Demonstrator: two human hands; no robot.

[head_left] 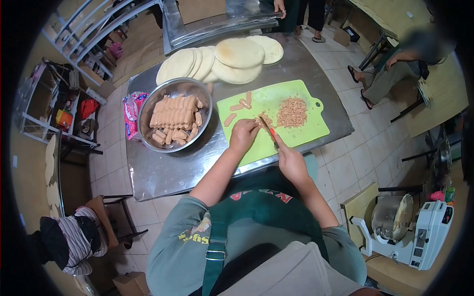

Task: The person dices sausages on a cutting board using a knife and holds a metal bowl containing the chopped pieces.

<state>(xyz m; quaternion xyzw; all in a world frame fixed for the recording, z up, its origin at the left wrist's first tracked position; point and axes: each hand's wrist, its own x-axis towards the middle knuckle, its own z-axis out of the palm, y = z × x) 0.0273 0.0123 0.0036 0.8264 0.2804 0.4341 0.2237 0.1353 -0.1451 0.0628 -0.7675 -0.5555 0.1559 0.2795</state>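
On a green cutting board point(296, 143), my right hand point(292, 162) grips a knife point(268, 128) with red on its handle end. The blade rests among chopped bits just beside my left hand point(243, 134). My left fingers are curled and pressed together on a sausage point(257, 123), mostly hidden under the fingertips. Several small whole sausages point(237, 107) lie at the board's upper left. A pile of diced sausage point(292, 112) sits on the right half of the board. To the left stands a steel bowl point(209, 106) with a block of sausages point(173, 112) and loose pieces.
Round flatbreads point(238, 53) are stacked along the far side of the metal table point(168, 180). A pink package point(132, 111) lies beyond the bowl's left side. A seated person point(395, 69) is at the right, and another person's hand point(280, 7) rests on the far table. A mixer point(410, 227) stands lower right.
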